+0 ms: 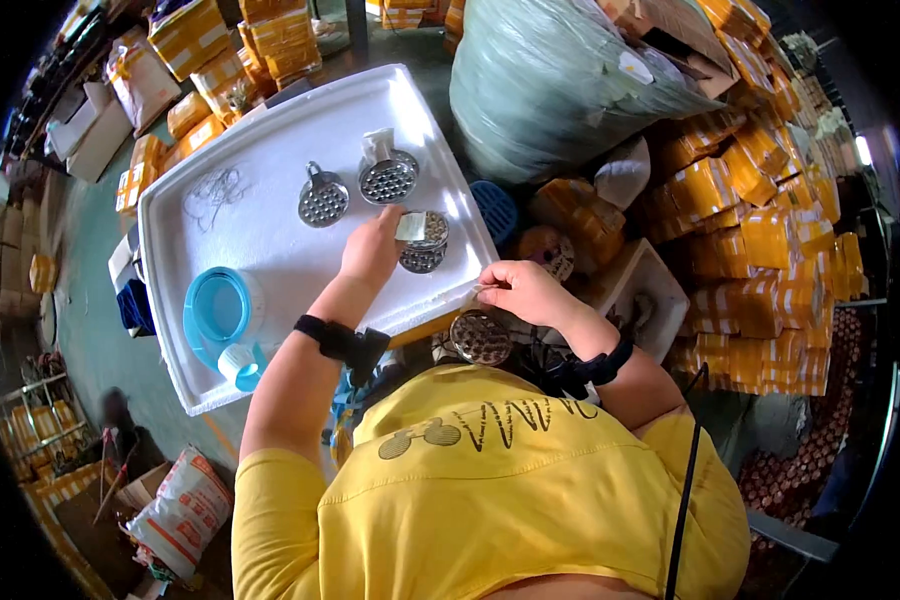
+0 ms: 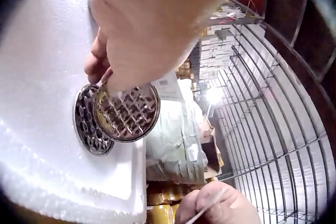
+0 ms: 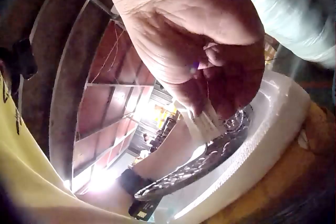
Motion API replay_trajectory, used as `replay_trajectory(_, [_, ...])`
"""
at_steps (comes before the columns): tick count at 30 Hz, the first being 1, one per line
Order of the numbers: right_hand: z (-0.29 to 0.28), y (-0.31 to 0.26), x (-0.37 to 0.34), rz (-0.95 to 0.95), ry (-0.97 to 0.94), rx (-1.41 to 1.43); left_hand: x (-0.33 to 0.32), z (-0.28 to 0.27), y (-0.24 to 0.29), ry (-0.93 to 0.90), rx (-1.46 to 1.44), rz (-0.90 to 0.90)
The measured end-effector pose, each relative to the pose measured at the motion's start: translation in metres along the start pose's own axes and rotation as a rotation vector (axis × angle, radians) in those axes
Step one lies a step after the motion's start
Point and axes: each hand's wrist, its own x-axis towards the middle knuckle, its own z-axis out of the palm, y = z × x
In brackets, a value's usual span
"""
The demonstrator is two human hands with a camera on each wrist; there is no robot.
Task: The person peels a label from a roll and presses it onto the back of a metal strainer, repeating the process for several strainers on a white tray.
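My left hand (image 1: 373, 245) grips the edge of a round metal drain cover (image 2: 128, 112) with a pale paper label (image 1: 411, 226) at its side. Beneath it, a second drain cover (image 2: 92, 121) lies on the white foam tray (image 1: 270, 150), partly overlapped. My right hand (image 1: 530, 292) is at the tray's near right corner, thumb and fingers pinching a thin white strip (image 2: 210, 205). Just below that hand is another patterned round cover (image 1: 480, 337), seen nearly edge-on in the right wrist view. Two more covers (image 1: 323, 198) lie farther back on the tray, one with a white tag (image 1: 378, 145).
A blue-rimmed tub (image 1: 220, 305) and a small white cup (image 1: 240, 366) stand at the tray's left. Some tangled thin string (image 1: 218, 192) lies behind them. A large wrapped bundle (image 1: 550, 90) and stacked taped boxes (image 1: 750, 270) crowd the right side.
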Motion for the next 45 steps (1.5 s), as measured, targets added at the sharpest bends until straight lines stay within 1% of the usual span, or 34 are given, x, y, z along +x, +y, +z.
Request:
replay_trajectory(1, [-0.001, 0.000, 0.001, 0.003, 0.030, -0.016, 0.001, 0.001, -0.001, -0.036, 0.034, -0.045])
replay_trajectory(3, [-0.004, -0.001, 0.008, 0.008, 0.081, -0.040, -0.001, 0.002, -0.002, -0.018, 0.063, -0.100])
replay_trajectory(4, [-0.001, 0.001, 0.013, 0.019, 0.130, 0.085, -0.002, 0.002, -0.001, -0.005, 0.076, -0.131])
replay_trajectory(5, [0.002, 0.013, 0.024, -0.018, 0.164, 0.104, -0.003, 0.005, -0.005, -0.007, 0.065, -0.111])
replay_trajectory(6, [0.004, 0.013, 0.033, -0.058, 0.198, 0.119, -0.003, 0.009, -0.009, -0.005, 0.053, -0.090])
replay_trajectory(7, [0.004, 0.012, 0.038, -0.122, 0.249, 0.056, -0.002, 0.012, -0.013, -0.002, 0.038, -0.071])
replay_trajectory(9, [0.003, 0.003, 0.046, -0.256, 0.348, -0.080, -0.003, 0.016, -0.012, -0.039, -0.061, -0.135])
replay_trajectory(10, [0.002, 0.000, 0.049, -0.267, 0.341, -0.089, -0.003, 0.015, -0.010, -0.058, -0.113, -0.168])
replay_trajectory(11, [0.001, -0.002, 0.051, -0.277, 0.334, -0.097, -0.004, 0.011, -0.010, -0.185, -0.131, -0.241])
replay_trajectory(13, [0.002, 0.001, 0.057, -0.319, 0.346, -0.122, -0.006, 0.012, -0.015, -0.231, -0.070, -0.256])
replay_trajectory(14, [0.002, 0.000, 0.057, -0.291, 0.324, -0.125, -0.007, 0.012, -0.018, -0.250, -0.040, -0.264])
replay_trajectory(17, [0.001, -0.008, 0.060, -0.235, 0.288, -0.142, -0.007, 0.019, -0.021, 0.019, -0.175, -0.295])
replay_trajectory(19, [0.004, -0.008, 0.064, -0.222, 0.283, -0.152, -0.015, -0.003, -0.009, 0.026, -0.379, -0.338])
replay_trajectory(20, [0.007, -0.007, 0.069, -0.245, 0.304, -0.162, -0.021, -0.012, -0.006, 0.031, -0.478, -0.360])
replay_trajectory(21, [0.009, -0.005, 0.075, -0.269, 0.326, -0.170, -0.027, -0.016, -0.012, 0.088, -0.411, -0.326])
replay_trajectory(22, [0.011, -0.002, 0.080, -0.292, 0.349, -0.176, -0.039, -0.027, -0.011, 0.122, -0.457, -0.315])
replay_trajectory(23, [0.013, 0.003, 0.086, -0.361, 0.387, -0.227, -0.052, -0.039, -0.010, 0.156, -0.511, -0.335])
replay_trajectory(24, [0.014, 0.000, 0.087, -0.364, 0.414, -0.278, -0.067, -0.051, -0.010, 0.191, -0.564, -0.358])
replay_trajectory(26, [0.014, -0.012, 0.086, -0.381, 0.450, -0.373, -0.099, -0.080, -0.013, 0.302, -0.516, -0.398])
replay_trajectory(27, [0.011, -0.014, 0.086, -0.442, 0.456, -0.444, -0.116, -0.094, -0.015, 0.370, -0.438, -0.412])
replay_trajectory(28, [0.011, -0.013, 0.088, -0.424, 0.470, -0.369, -0.135, -0.108, -0.015, 0.435, -0.358, -0.429])
replay_trajectory(29, [0.011, -0.014, 0.090, -0.476, 0.470, -0.335, -0.152, -0.121, -0.013, 0.454, -0.237, -0.503])
replay_trajectory(30, [0.012, -0.017, 0.091, -0.523, 0.477, -0.304, -0.170, -0.126, -0.019, 0.493, -0.161, -0.495])
replay_trajectory(32, [0.021, -0.029, 0.092, -0.537, 0.378, -0.286, -0.200, -0.127, -0.024, 0.526, 0.040, -0.557])
replay_trajectory(33, [0.023, -0.036, 0.092, -0.543, 0.333, -0.282, -0.208, -0.127, -0.017, 0.573, 0.147, -0.564])
replay_trajectory(34, [0.031, -0.046, 0.091, -0.563, 0.295, -0.243, -0.220, -0.121, -0.019, 0.549, 0.187, -0.611])
replay_trajectory(36, [0.046, -0.059, 0.092, -0.583, 0.129, -0.262, -0.238, -0.104, -0.032, 0.497, 0.263, -0.699])
replay_trajectory(37, [0.054, -0.064, 0.092, -0.518, 0.014, -0.258, -0.237, -0.097, -0.030, 0.430, 0.196, -0.763])
replay_trajectory(38, [0.065, -0.065, 0.093, -0.536, -0.091, -0.267, -0.236, -0.086, -0.035, 0.405, 0.175, -0.795])
replay_trajectory(40, [0.087, -0.064, 0.099, -0.575, -0.300, -0.286, -0.224, -0.071, -0.040, 0.401, 0.287, -0.716])
replay_trajectory(43, [0.117, -0.069, 0.101, -0.390, -0.449, -0.211, -0.206, -0.062, -0.039, 0.574, -0.453, -0.694])
replay_trajectory(45, [0.137, -0.072, 0.104, -0.121, -0.501, 0.143, -0.197, -0.053, -0.020, 0.636, -0.760, -0.689])
